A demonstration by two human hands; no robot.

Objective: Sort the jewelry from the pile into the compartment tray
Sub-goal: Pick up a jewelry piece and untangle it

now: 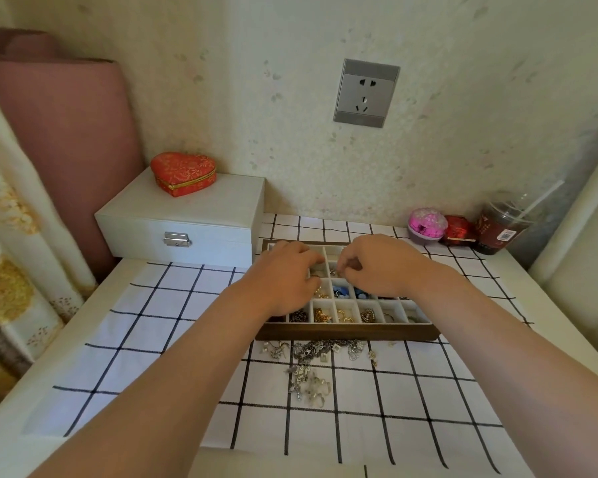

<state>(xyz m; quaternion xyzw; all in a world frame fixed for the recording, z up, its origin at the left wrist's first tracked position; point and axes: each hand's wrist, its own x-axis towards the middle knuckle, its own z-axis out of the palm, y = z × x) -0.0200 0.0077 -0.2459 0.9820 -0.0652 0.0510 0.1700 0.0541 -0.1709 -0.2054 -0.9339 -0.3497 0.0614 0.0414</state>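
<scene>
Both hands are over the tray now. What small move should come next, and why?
Probably the right hand should let its small silver piece drop into the compartment under it. Its fingers seem to pinch it just above the tray, and the pile in front is not yet sorted.

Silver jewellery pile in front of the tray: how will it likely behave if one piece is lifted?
The tangled pile of silver chains and charms looks limp, so would probably drape. Its strands overlap, so lifting one likely drags neighbours. It lies flat on the checked cloth, so rolling seems unlikely.
</scene>
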